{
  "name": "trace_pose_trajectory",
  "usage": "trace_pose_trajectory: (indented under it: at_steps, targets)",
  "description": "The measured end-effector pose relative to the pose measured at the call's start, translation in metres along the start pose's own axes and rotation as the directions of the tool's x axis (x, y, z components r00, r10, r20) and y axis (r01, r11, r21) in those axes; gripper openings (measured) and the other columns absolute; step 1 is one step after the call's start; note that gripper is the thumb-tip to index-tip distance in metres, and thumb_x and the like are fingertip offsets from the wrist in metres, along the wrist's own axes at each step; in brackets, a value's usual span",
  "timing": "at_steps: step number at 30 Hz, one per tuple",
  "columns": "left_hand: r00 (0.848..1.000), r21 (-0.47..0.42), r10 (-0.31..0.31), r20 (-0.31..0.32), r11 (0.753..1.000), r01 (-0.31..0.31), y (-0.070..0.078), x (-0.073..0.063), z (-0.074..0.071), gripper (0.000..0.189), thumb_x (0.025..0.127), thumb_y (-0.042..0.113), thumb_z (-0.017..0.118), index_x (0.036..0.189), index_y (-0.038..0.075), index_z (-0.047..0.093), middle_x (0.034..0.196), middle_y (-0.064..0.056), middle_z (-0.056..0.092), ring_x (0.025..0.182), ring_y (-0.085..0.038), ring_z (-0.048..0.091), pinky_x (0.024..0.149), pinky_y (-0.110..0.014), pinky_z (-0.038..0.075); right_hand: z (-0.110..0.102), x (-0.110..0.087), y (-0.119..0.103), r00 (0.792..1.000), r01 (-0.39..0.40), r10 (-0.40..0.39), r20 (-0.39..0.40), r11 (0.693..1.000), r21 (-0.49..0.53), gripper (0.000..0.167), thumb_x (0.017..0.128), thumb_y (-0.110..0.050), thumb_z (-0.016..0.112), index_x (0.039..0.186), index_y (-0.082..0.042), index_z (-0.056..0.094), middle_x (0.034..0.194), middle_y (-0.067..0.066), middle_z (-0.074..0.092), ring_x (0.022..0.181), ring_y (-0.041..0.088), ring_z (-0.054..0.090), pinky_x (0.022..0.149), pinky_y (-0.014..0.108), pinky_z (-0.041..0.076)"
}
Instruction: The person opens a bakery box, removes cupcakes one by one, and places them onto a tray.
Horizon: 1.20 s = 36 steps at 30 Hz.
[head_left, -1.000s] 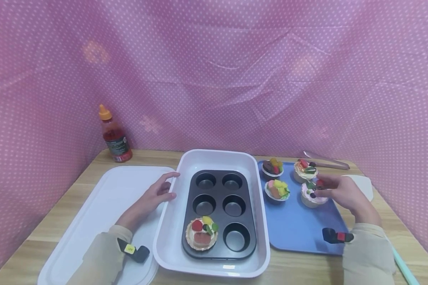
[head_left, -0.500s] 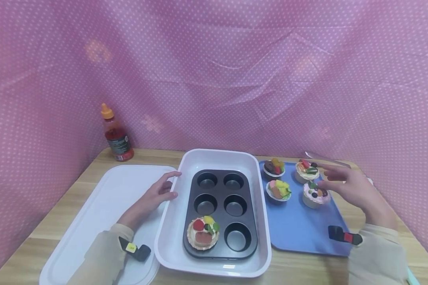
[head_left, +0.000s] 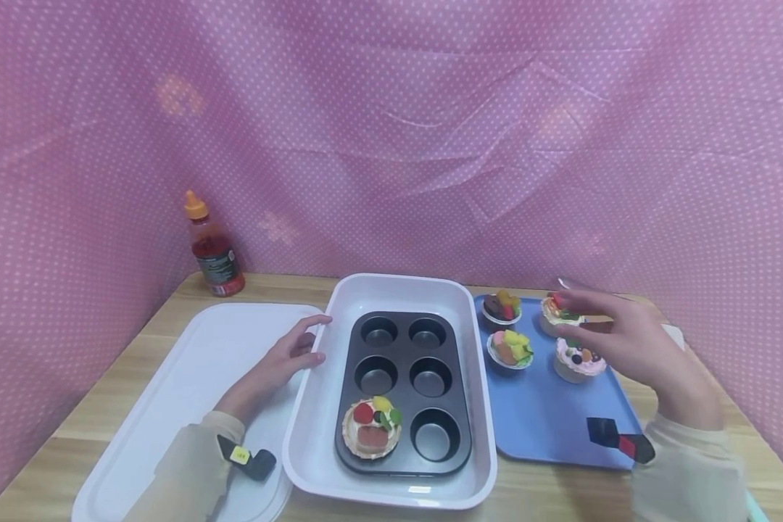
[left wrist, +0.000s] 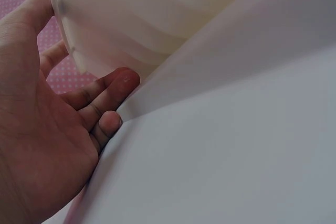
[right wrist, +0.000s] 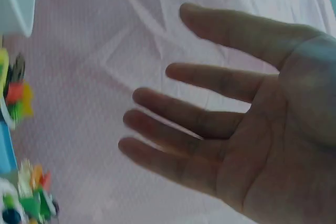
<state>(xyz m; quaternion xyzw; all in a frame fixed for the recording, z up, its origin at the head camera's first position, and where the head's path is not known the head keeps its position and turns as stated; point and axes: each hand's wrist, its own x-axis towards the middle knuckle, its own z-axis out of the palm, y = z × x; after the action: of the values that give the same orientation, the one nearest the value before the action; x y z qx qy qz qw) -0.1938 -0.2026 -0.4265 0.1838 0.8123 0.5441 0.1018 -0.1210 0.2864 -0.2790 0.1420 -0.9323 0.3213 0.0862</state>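
Note:
My left hand (head_left: pixel 279 368) grips the left rim of a deep white tray (head_left: pixel 391 496), thumb and index finger over the edge. In the left wrist view, other fingertips of that hand (left wrist: pixel 47 124) lie against the tray's outer wall. Inside the tray is a dark muffin pan (head_left: pixel 401 395) with a fruit tart (head_left: pixel 370 429) in its near-left cup. My right hand (head_left: pixel 633 344) hovers with spread fingers and holds nothing. Below it, a pink-cream cupcake (head_left: pixel 579 364) and a fruit-topped cupcake (head_left: pixel 557 322) are partly covered by the hand in the head view.
A blue tray (head_left: pixel 548 428) carries the cupcakes, including a chocolate-topped one (head_left: pixel 501 307) and a yellow-fruit one (head_left: pixel 510 349). Metal tongs (head_left: pixel 570 285) lie behind it. A flat white lid (head_left: pixel 189 391) lies left, with a sauce bottle (head_left: pixel 215 257) behind.
My right hand has withdrawn rightward from the pink-cream cupcake, then swung back left above the cupcakes with its fingers apart. The left hand stays at the rim.

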Motion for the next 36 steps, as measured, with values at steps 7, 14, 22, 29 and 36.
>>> trace_pose_trajectory:
  at_steps: [7, 14, 22, 29, 36]
  targets:
    - [1.000, 0.000, -0.013, -0.004, 1.000, 0.013, 0.000, -0.001, 0.000, 0.060, 0.099, 0.017, 0.060, 0.153, 0.020, 0.034, 0.130, -0.027, 0.060, 0.121, -0.040, 0.062, 0.105, -0.062, 0.047, 0.020, 0.005, -0.032, 0.979, 0.157, -0.176, 0.103, 0.972, 0.175, 0.047, 0.091, -0.012, 0.074, 0.135, -0.006, 0.062, 0.129, 0.014, 0.069, 0.106, -0.010, 0.063, 0.087, 0.018, 0.056]
    - [0.999, 0.000, -0.036, -0.009, 0.999, 0.036, 0.000, -0.002, 0.000, 0.060, 0.099, 0.018, 0.060, 0.153, 0.023, 0.033, 0.133, -0.026, 0.059, 0.123, -0.039, 0.060, 0.108, -0.064, 0.043, 0.043, 0.010, -0.058, 0.943, 0.208, -0.277, 0.183, 0.923, 0.323, 0.045, 0.092, -0.012, 0.073, 0.135, -0.009, 0.063, 0.125, 0.010, 0.071, 0.107, 0.006, 0.069, 0.091, 0.027, 0.058]
    - [1.000, 0.024, -0.022, -0.009, 0.999, 0.022, 0.001, -0.001, -0.001, 0.061, 0.099, 0.018, 0.060, 0.154, 0.022, 0.033, 0.133, -0.026, 0.059, 0.124, -0.039, 0.059, 0.108, -0.063, 0.043, 0.078, 0.016, -0.076, 0.920, 0.178, -0.326, 0.218, 0.843, 0.508, 0.043, 0.092, -0.008, 0.071, 0.134, -0.003, 0.062, 0.126, 0.014, 0.068, 0.112, 0.013, 0.068, 0.090, 0.029, 0.059]
    - [1.000, 0.014, -0.001, -0.001, 1.000, 0.001, 0.000, 0.001, -0.001, 0.061, 0.099, 0.017, 0.061, 0.153, 0.019, 0.034, 0.128, -0.027, 0.061, 0.119, -0.039, 0.062, 0.104, -0.058, 0.048, 0.097, 0.018, -0.084, 0.902, 0.181, -0.393, 0.180, 0.723, 0.667, 0.038, 0.094, -0.002, 0.067, 0.131, 0.002, 0.061, 0.122, 0.020, 0.068, 0.113, 0.019, 0.068, 0.094, 0.033, 0.058]
    - [1.000, 0.016, -0.021, -0.001, 1.000, 0.021, -0.001, 0.001, -0.001, 0.062, 0.099, 0.020, 0.061, 0.154, 0.021, 0.033, 0.131, -0.026, 0.060, 0.122, -0.039, 0.061, 0.105, -0.062, 0.046, 0.108, 0.015, -0.096, 0.915, 0.128, -0.334, 0.228, 0.775, 0.619, 0.038, 0.093, -0.010, 0.071, 0.130, -0.008, 0.065, 0.121, 0.009, 0.071, 0.113, 0.018, 0.068, 0.094, 0.029, 0.058]
